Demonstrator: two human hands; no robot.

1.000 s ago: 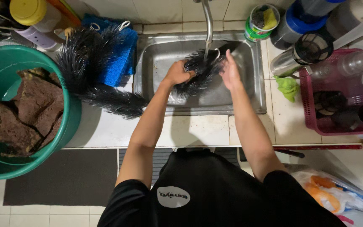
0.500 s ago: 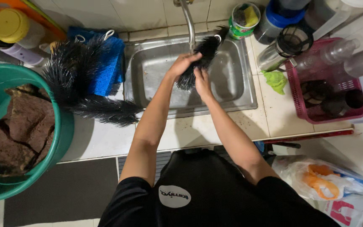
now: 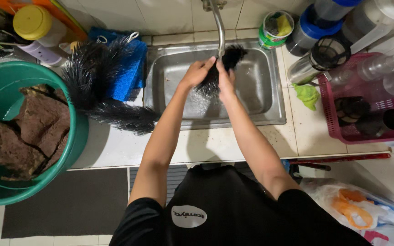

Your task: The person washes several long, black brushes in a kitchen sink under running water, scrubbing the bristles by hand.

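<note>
Two hands: over the sink (image 3: 270, 102), under the tap (image 3: 217, 25)
Left hand (image 3: 197, 73): fingers curled around the black brush (image 3: 220, 68)
Right hand (image 3: 225, 84): fingers closed on the brush, beside the left hand

Black short-sleeved T-shirt — white oval emblem (chest) — bare forearms.

A black bristle brush (image 3: 220, 68) lay in a silver steel sink (image 3: 256, 98), beside more black brushes (image 3: 99, 91) on a blue mat (image 3: 131, 73), a green tub (image 3: 69, 150) of brown slabs (image 3: 28, 132), a pink basket (image 3: 338, 127) and a yellow-lidded jar (image 3: 33, 23).
</note>
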